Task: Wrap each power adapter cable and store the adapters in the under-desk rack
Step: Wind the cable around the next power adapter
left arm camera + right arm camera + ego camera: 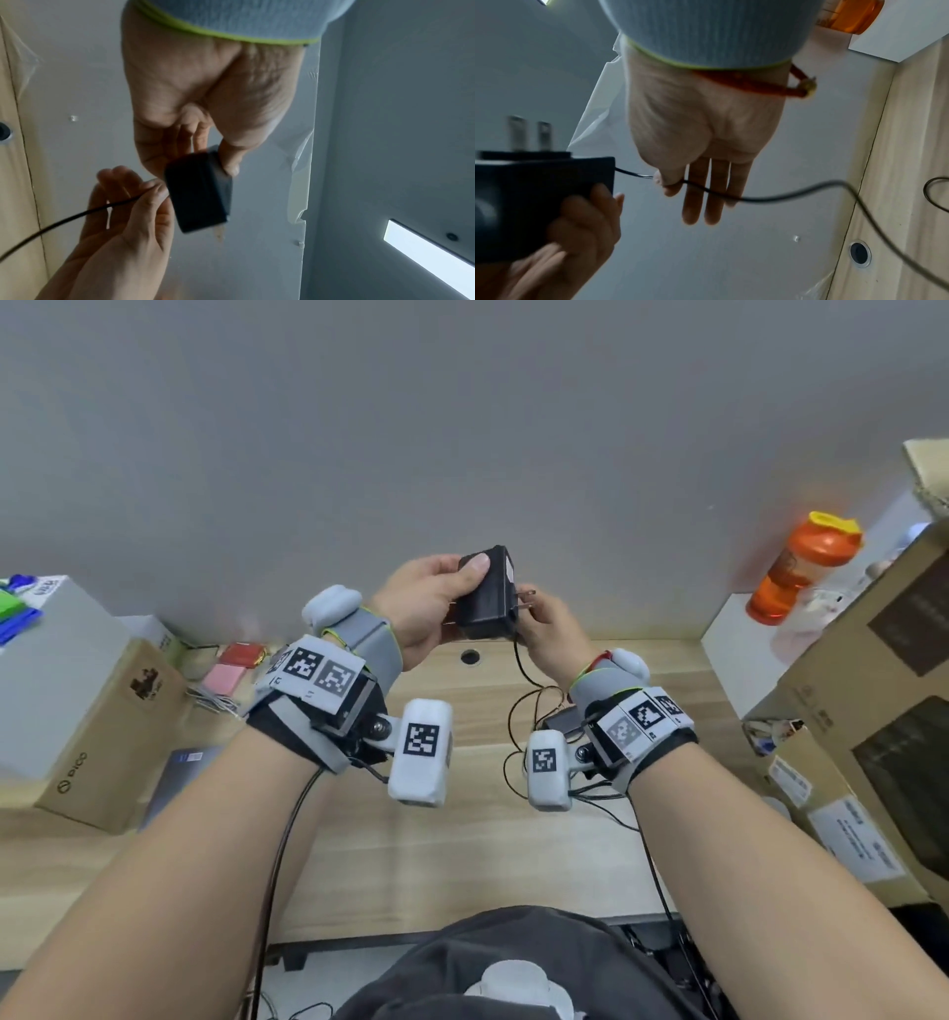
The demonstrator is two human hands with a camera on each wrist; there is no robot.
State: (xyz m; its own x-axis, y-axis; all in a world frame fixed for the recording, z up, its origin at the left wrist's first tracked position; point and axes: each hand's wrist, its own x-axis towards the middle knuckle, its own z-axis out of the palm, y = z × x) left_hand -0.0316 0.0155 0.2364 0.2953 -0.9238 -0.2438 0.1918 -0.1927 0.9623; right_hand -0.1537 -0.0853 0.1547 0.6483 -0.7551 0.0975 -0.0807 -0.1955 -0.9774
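Note:
A black power adapter with two metal prongs is held up above the wooden desk. My left hand grips its body, thumb on top and fingers underneath. Just right of it, my right hand pinches the thin black cable between thumb and forefinger close to where it leaves the adapter; the other fingers are straight. The cable hangs down to loose loops on the desk. A second dark adapter lies there, partly hidden behind my right wrist.
Cardboard boxes stand at the left and right of the desk. An orange bottle sits on a white box at the back right. A cable grommet hole lies under the hands, before a grey partition. Pink and red packets lie at the back left.

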